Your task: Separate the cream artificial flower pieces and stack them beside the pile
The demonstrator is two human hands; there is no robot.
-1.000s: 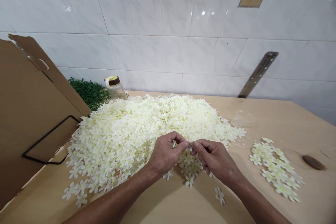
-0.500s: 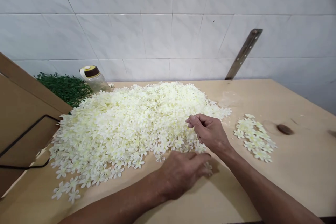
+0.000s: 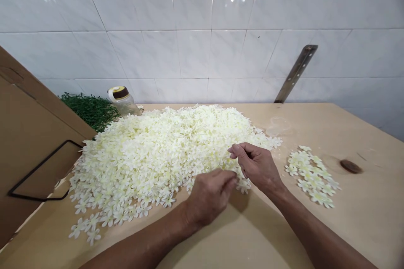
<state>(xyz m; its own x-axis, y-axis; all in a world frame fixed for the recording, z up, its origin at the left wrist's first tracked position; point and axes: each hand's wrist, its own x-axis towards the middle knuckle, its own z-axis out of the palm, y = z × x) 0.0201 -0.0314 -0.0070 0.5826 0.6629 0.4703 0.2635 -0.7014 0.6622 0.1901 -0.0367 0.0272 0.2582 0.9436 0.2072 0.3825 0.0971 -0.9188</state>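
Note:
A large heap of pale cream artificial flower heads (image 3: pixel 158 143) covers the middle of the table. My left hand (image 3: pixel 211 195) is at the heap's front edge, back of the hand up, its fingers curled and pressed together. Just right of it, my right hand (image 3: pixel 257 166) hovers before the heap with thumb and forefinger pinched. Whatever either pinch holds is too small or hidden to make out. Past the right hand lies a small separate group of the same flowers (image 3: pixel 311 174), spread flat on the table.
A cardboard box (image 3: pixel 34 134) with a black wire handle (image 3: pixel 41 176) stands at left. Behind are green artificial foliage (image 3: pixel 88 111) and a clear bottle (image 3: pixel 124 103) with a brown-yellow lid. A perforated metal strip (image 3: pixel 295 75) leans on the tiled wall. A dark brown oval (image 3: pixel 351 166) lies at right.
My left hand has moved left and slightly up, closer to the heap. My right hand keeps its pinch in nearly the same place. The camera view has tilted up slightly.

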